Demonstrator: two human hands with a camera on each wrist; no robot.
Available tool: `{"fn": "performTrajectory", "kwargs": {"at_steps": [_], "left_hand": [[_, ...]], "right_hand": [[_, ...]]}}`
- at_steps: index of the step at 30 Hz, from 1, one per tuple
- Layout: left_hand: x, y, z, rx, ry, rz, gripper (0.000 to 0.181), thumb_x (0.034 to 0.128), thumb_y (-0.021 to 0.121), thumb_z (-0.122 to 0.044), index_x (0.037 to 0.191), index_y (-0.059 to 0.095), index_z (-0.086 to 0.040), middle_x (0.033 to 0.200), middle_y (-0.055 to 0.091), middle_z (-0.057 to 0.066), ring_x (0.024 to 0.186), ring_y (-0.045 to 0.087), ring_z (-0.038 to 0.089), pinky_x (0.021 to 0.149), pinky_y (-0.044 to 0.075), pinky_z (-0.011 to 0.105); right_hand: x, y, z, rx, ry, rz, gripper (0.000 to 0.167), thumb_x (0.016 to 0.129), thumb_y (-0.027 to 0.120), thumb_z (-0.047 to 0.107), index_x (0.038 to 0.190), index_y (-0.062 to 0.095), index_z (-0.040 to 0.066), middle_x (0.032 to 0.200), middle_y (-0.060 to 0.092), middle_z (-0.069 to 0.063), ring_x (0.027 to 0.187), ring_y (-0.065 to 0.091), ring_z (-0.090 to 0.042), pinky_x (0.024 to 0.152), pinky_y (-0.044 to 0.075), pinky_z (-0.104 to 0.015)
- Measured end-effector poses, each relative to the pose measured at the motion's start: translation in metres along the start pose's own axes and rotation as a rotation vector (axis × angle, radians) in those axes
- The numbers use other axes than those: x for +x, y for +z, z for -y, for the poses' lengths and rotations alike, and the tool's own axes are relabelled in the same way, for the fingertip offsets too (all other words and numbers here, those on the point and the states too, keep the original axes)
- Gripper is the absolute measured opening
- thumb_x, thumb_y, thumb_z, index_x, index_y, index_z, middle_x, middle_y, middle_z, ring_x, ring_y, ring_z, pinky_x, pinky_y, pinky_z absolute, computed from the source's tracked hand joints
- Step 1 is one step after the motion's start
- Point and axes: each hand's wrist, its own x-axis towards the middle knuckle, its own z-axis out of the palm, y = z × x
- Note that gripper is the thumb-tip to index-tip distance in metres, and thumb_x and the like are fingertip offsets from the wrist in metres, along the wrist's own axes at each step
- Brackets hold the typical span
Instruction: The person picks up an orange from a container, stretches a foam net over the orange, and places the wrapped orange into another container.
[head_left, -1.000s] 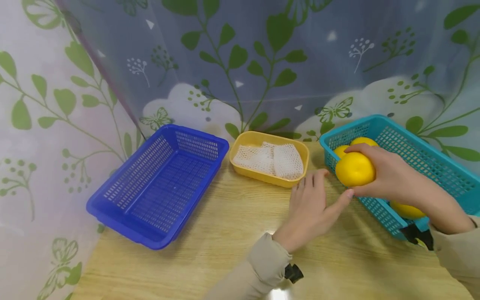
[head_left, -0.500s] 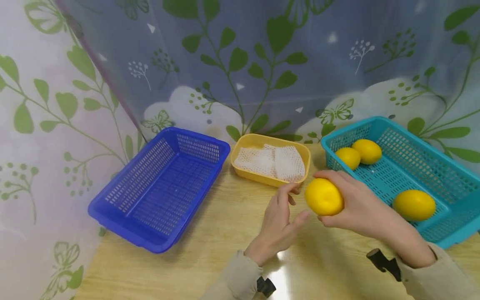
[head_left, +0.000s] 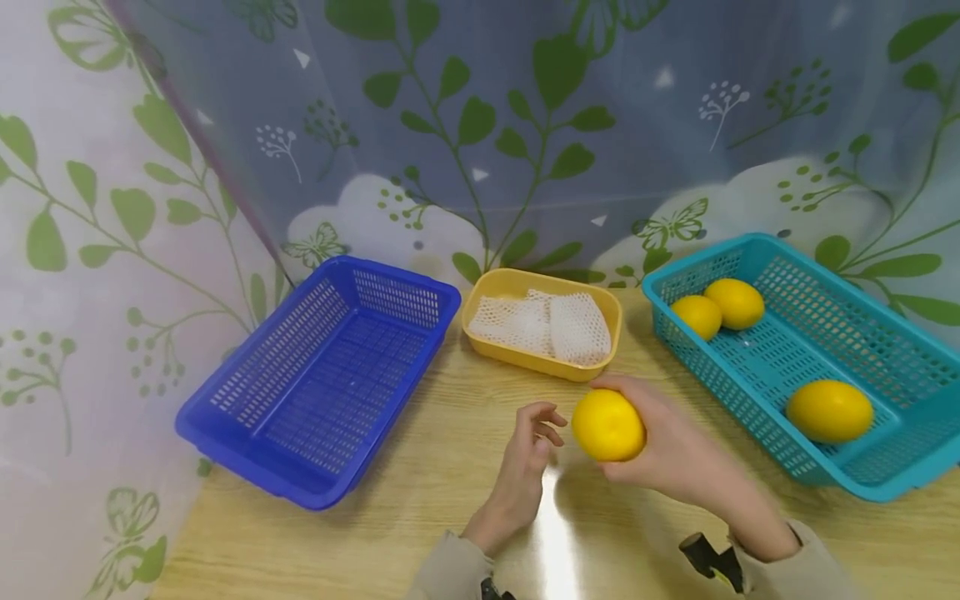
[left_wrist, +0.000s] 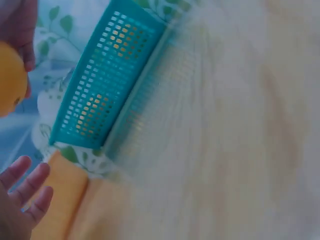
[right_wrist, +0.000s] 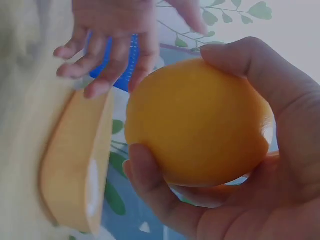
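Observation:
My right hand [head_left: 671, 446] grips a yellow lemon [head_left: 609, 425] above the table, in front of the yellow tray. Thumb and fingers wrap around the lemon [right_wrist: 195, 122] in the right wrist view. Just left of it, my left hand [head_left: 513, 479] is raised with loosely bent fingers and holds nothing; a small gap separates it from the fruit. Several spread fingers of the left hand [left_wrist: 25, 200] show in the left wrist view. Inside the teal basket [head_left: 757, 400] lie two lemons together at the far left end and one lemon [head_left: 829, 411] nearer the front.
A blue basket [head_left: 341, 383] with nothing in it stands on the left of the wooden table [head_left: 420, 533]. Between the baskets, the small yellow tray [head_left: 525, 360] holds folded white netting [head_left: 577, 325]. Patterned fabric [head_left: 480, 125] hangs behind and on the left.
My right hand has carried the lemon out from over the teal basket, leftward and toward me. The left hand has drawn back left and nearer, its fingers now more bent.

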Motion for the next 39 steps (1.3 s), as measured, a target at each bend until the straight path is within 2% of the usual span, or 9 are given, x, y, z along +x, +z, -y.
{"fn": "performTrajectory", "kwargs": {"at_steps": [3,7,15,19,25,33,36,39], "left_hand": [[-0.004,0.002,0.012,-0.080,-0.085,-0.003,0.061,0.1050,0.019,-0.051,0.138,0.033,-0.002,0.122,0.053,0.014,0.094,0.057,0.034,0.078,0.046,0.038],[-0.005,0.002,0.023,-0.106,-0.173,-0.032,0.056,0.1072,0.015,-0.044,0.137,0.035,-0.001,0.119,0.055,0.014,0.090,0.058,0.035,0.077,0.045,0.035],[-0.004,0.000,0.024,-0.100,-0.253,-0.045,0.045,0.1083,0.015,-0.031,0.137,0.039,-0.006,0.118,0.057,0.010,0.087,0.060,0.029,0.075,0.046,0.033],[-0.004,0.000,0.023,-0.095,-0.273,-0.055,0.042,0.1088,0.017,-0.029,0.136,0.041,-0.008,0.118,0.056,0.009,0.089,0.058,0.024,0.076,0.047,0.033],[-0.004,0.002,0.023,-0.081,-0.295,-0.055,0.046,0.1082,0.018,-0.036,0.137,0.041,-0.008,0.119,0.054,0.006,0.092,0.055,0.019,0.078,0.046,0.030],[-0.005,0.002,0.020,-0.065,-0.303,-0.036,0.043,0.1078,0.020,-0.035,0.137,0.040,-0.011,0.121,0.053,0.005,0.095,0.055,0.018,0.081,0.045,0.031],[-0.005,0.002,0.019,-0.055,-0.309,-0.025,0.039,0.1076,0.022,-0.034,0.137,0.039,-0.014,0.122,0.053,0.004,0.099,0.054,0.019,0.083,0.045,0.032],[-0.005,0.002,0.018,-0.048,-0.304,-0.019,0.036,0.1071,0.025,-0.032,0.136,0.039,-0.016,0.124,0.052,0.005,0.109,0.053,0.020,0.092,0.044,0.036]], "right_hand": [[0.000,0.011,-0.008,0.052,0.002,0.007,0.080,0.061,0.090,0.014,0.133,0.053,0.011,0.125,0.060,-0.006,0.097,0.059,-0.022,0.079,0.050,-0.045],[-0.001,0.024,-0.019,0.132,0.021,0.024,0.082,0.062,0.090,0.013,0.135,0.051,0.013,0.125,0.059,-0.005,0.098,0.059,-0.021,0.078,0.051,-0.042],[-0.005,0.045,-0.033,0.206,0.015,0.019,0.081,0.066,0.091,0.018,0.135,0.050,0.014,0.127,0.058,-0.006,0.102,0.059,-0.022,0.082,0.050,-0.044],[-0.005,0.052,-0.036,0.218,0.011,-0.001,0.081,0.065,0.092,0.019,0.135,0.051,0.016,0.129,0.058,-0.006,0.103,0.059,-0.022,0.084,0.050,-0.045],[-0.005,0.061,-0.043,0.254,0.021,-0.010,0.083,0.064,0.092,0.019,0.136,0.051,0.016,0.131,0.057,-0.007,0.107,0.058,-0.024,0.087,0.049,-0.048],[-0.008,0.077,-0.057,0.343,0.054,-0.010,0.082,0.065,0.093,0.024,0.135,0.052,0.018,0.129,0.059,-0.004,0.107,0.058,-0.023,0.089,0.049,-0.042],[-0.008,0.083,-0.061,0.361,0.060,-0.001,0.081,0.067,0.093,0.027,0.135,0.051,0.019,0.129,0.059,-0.004,0.108,0.058,-0.023,0.090,0.049,-0.041],[-0.008,0.088,-0.064,0.358,0.066,0.018,0.078,0.070,0.091,0.031,0.136,0.050,0.018,0.130,0.059,-0.004,0.110,0.058,-0.023,0.091,0.049,-0.041]]}}
